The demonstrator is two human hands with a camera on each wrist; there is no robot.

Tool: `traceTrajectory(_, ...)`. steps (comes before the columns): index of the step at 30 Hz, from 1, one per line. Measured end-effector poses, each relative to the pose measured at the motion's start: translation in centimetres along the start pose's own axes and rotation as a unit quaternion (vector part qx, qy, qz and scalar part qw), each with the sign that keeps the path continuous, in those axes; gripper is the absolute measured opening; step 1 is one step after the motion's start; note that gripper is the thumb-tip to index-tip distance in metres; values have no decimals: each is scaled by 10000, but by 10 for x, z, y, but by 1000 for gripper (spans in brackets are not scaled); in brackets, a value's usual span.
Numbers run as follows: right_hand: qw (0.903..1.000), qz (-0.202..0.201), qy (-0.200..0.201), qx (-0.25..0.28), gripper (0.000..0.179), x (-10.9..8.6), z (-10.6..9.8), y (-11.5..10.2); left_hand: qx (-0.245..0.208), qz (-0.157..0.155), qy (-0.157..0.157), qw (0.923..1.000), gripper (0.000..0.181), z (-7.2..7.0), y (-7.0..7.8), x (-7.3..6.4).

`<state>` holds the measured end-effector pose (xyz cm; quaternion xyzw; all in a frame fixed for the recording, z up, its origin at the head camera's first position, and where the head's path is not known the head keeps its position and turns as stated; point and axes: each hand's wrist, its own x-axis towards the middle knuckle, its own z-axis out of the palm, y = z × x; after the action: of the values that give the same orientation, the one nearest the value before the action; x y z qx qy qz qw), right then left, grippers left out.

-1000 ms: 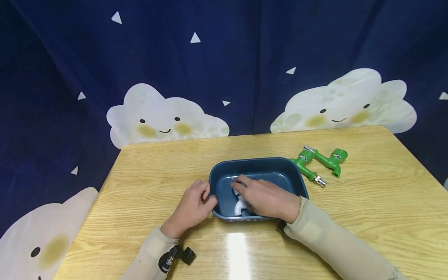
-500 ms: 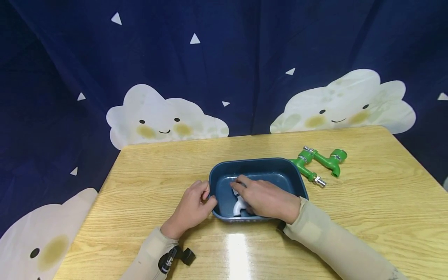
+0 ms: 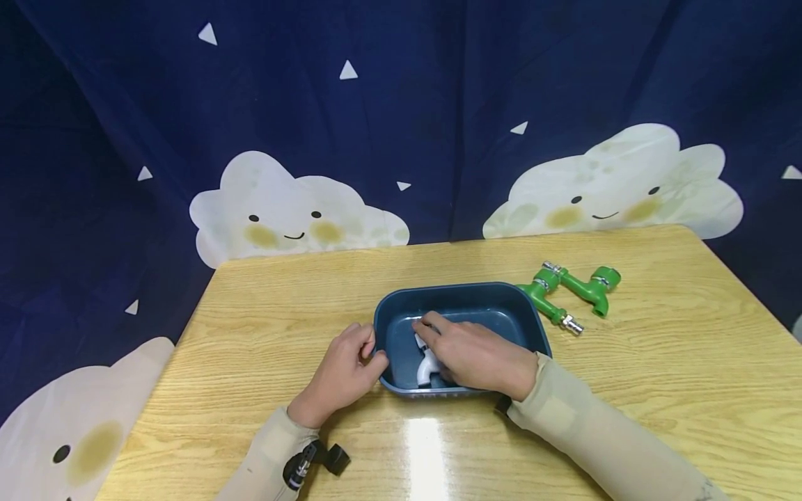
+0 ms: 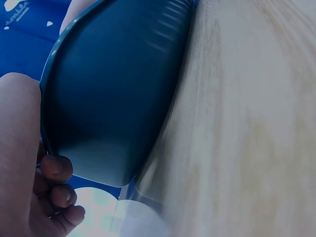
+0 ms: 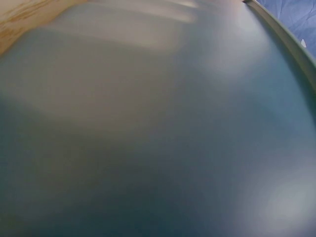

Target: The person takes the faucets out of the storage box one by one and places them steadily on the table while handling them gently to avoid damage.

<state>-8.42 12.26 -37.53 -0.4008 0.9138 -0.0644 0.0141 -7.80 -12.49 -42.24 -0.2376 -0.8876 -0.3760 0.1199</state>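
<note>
A dark blue plastic basin [image 3: 464, 297] stands on the wooden table in the head view. At its left end my left hand [image 3: 343, 372] holds the rim between thumb and curled fingers; the left wrist view shows the fingers [image 4: 61, 196] at the wall's edge. My right hand [image 3: 473, 355] reaches inside the basin and grips a white faucet [image 3: 427, 369], whose curved spout shows to the left of the hand. The hand covers the rest of the faucet. In the right wrist view only the basin's outer wall [image 5: 148, 98] fills the picture.
Two green faucets [image 3: 544, 280] [image 3: 592, 289] with silver fittings lie on the table [image 3: 282, 292] to the right of the basin, the nearer one close against its rim. A dark blue curtain [image 3: 432, 104] with white clouds hangs behind the table.
The white faucet's spout has shifted slightly to the left within the basin. Both hands stay almost where they were.
</note>
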Motion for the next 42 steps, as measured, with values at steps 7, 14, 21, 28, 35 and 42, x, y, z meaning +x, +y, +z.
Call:
traceTrajectory(7,9999,-76,110,-72,60,0,-1,1,12,54,-21,10000,30,0,-2,1)
traceTrajectory(14,9999,-68,98,-91,62,-3,-3,3,-82,13,-32,10000,31,1,0,1)
traceTrajectory(21,9996,-29,202,-194,66,-6,-7,7,-55,36,-34,10000,31,4,2,4)
traceTrajectory(28,9995,-8,284,-122,69,-6,-9,7,23,-22,-6,10000,31,4,1,4)
traceTrajectory(35,9992,-7,390,-123,67,-6,-11,6,33,4,-7,10000,31,2,1,2)
traceTrajectory(42,9990,-74,429,-60,68,-6,-10,4,36,-19,-25,10000,31,0,1,-1)
